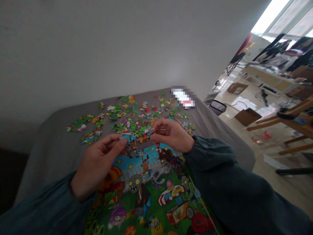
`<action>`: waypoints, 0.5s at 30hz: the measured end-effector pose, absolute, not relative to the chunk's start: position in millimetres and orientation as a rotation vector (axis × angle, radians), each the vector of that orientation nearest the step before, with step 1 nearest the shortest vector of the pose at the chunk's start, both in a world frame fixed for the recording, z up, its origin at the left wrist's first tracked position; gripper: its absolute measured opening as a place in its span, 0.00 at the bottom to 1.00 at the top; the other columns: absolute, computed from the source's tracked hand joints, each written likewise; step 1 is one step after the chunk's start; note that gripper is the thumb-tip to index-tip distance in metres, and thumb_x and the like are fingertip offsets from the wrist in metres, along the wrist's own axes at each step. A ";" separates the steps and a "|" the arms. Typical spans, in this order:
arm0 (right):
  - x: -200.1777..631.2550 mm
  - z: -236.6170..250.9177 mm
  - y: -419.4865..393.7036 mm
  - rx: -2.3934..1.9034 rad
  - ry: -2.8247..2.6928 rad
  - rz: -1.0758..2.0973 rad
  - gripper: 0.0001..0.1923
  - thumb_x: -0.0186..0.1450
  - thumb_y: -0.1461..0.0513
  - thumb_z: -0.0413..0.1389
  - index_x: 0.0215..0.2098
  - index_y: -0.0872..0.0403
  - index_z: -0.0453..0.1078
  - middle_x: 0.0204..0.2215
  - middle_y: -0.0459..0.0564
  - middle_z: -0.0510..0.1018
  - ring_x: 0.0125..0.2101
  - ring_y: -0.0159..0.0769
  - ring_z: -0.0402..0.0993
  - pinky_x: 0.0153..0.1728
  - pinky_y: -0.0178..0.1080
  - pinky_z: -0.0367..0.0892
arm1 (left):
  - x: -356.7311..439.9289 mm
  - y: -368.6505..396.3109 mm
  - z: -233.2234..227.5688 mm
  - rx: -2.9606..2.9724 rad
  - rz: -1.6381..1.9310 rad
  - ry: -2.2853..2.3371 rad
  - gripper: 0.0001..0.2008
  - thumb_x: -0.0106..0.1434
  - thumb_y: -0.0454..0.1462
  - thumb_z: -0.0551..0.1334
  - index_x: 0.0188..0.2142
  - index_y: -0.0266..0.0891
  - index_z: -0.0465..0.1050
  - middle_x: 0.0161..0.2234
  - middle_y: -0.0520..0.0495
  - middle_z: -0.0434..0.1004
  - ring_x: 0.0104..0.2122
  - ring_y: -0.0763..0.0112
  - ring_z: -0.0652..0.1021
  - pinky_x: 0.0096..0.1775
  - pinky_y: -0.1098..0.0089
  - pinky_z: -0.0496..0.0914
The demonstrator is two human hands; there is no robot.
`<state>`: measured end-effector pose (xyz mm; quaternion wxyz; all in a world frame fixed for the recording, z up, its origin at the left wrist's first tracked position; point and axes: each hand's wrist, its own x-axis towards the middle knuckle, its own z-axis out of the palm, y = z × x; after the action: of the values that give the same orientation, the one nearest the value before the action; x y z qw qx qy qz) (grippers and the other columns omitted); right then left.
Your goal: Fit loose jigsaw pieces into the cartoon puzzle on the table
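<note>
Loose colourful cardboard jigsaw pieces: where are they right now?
In the head view, the loose colourful cardboard jigsaw pieces lie scattered on the grey cloth-covered table, beyond both hands, between the white wall and the colourful cartoon picture sheet.

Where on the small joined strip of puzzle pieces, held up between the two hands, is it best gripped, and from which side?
Grip the joined strip at its two short ends, coming from the left and right. It is long, thin and flexible, so end pinches probably keep it flat, as the left hand and right hand do.

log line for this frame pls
left hand: pinching puzzle piece | right hand: grip on small piece | below: printed picture sheet | loose pieces beyond
</note>
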<state>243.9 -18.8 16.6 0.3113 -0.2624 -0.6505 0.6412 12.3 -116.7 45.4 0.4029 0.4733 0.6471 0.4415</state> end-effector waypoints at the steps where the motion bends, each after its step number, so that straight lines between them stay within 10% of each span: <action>1: 238.7 15.2 -28.7 -0.645 -1.676 1.770 0.19 0.63 0.57 0.70 0.44 0.52 0.67 0.29 0.40 0.77 0.27 0.30 0.77 0.32 0.37 0.76 | 11.9 -116.0 42.5 1.159 1.116 1.633 0.22 0.53 0.56 0.74 0.36 0.43 0.80 0.30 0.50 0.85 0.30 0.66 0.83 0.34 0.71 0.79; 15: 225.9 6.7 -48.2 -0.679 -1.760 1.808 0.11 0.68 0.58 0.66 0.45 0.56 0.78 0.29 0.42 0.78 0.26 0.26 0.71 0.29 0.32 0.71 | 14.6 -116.0 44.2 0.958 1.143 1.579 0.27 0.52 0.56 0.76 0.41 0.43 0.75 0.27 0.54 0.84 0.27 0.70 0.82 0.32 0.74 0.76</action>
<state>225.9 -48.2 6.7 0.2611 -0.2509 -0.6502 0.6679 14.6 -116.0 44.2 0.4660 0.3904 0.6430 0.4657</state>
